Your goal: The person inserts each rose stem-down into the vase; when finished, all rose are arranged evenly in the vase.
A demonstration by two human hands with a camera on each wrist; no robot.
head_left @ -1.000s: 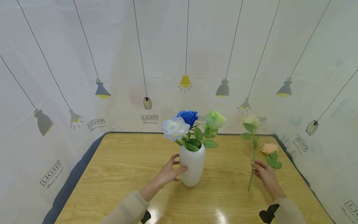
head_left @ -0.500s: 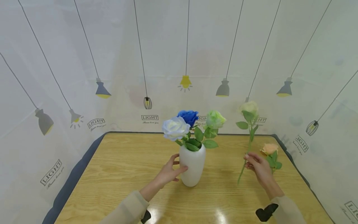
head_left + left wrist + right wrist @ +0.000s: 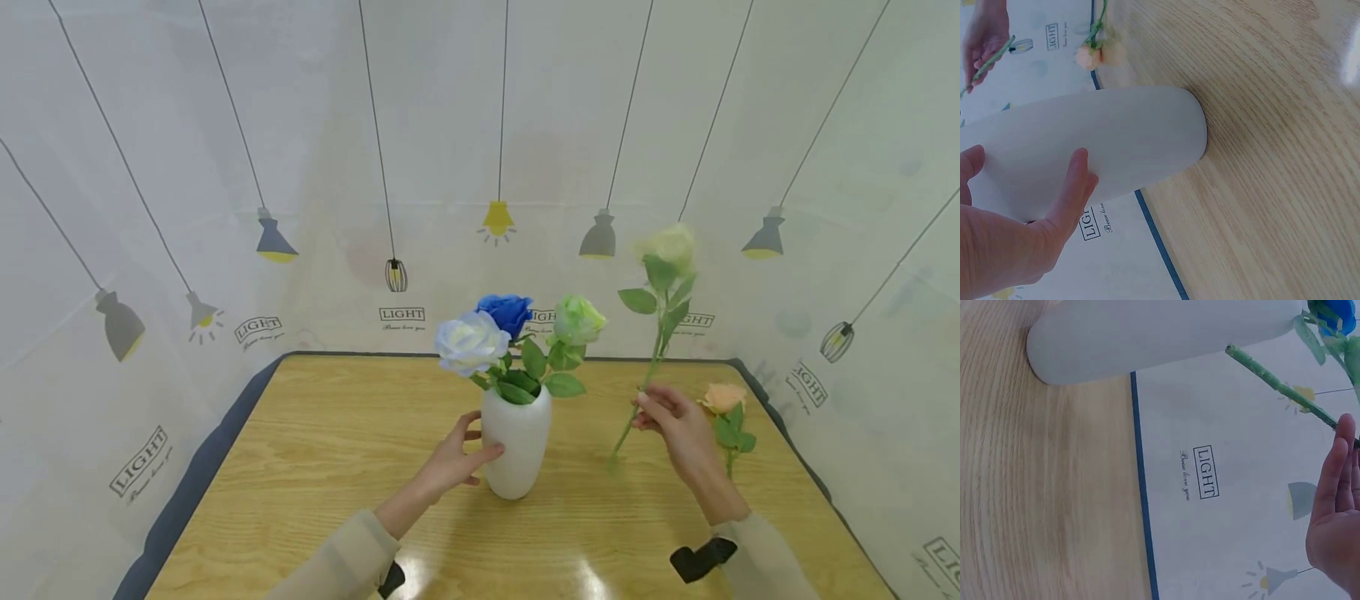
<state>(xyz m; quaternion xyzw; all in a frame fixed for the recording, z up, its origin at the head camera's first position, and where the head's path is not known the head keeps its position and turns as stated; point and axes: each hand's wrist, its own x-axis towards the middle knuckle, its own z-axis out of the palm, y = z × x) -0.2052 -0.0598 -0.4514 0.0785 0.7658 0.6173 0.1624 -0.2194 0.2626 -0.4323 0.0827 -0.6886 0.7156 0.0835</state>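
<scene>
A white vase (image 3: 516,450) stands upright on the wooden table, holding a pale blue-white rose (image 3: 471,343), a blue rose (image 3: 506,315) and a green-white rose (image 3: 577,320). My left hand (image 3: 450,460) grips the vase's left side, thumb across the front; the left wrist view shows the fingers (image 3: 1072,187) against its wall. To the right, my right hand (image 3: 678,425) pinches the stem of a cream rose (image 3: 667,250), bloom up and slightly blurred. The lower stem (image 3: 1279,387) sticks out past the fingertips in the right wrist view, apart from the vase.
A peach rose (image 3: 724,400) with green leaves lies at the table's right side, beyond my right hand. The wooden table (image 3: 337,425) ends at a dark edge, with a lamp-printed cloth (image 3: 330,167) rising behind and at both sides.
My right hand has moved left and up with the cream rose, its stem tilting with the lower end toward the vase. My left hand and the vase have kept still.
</scene>
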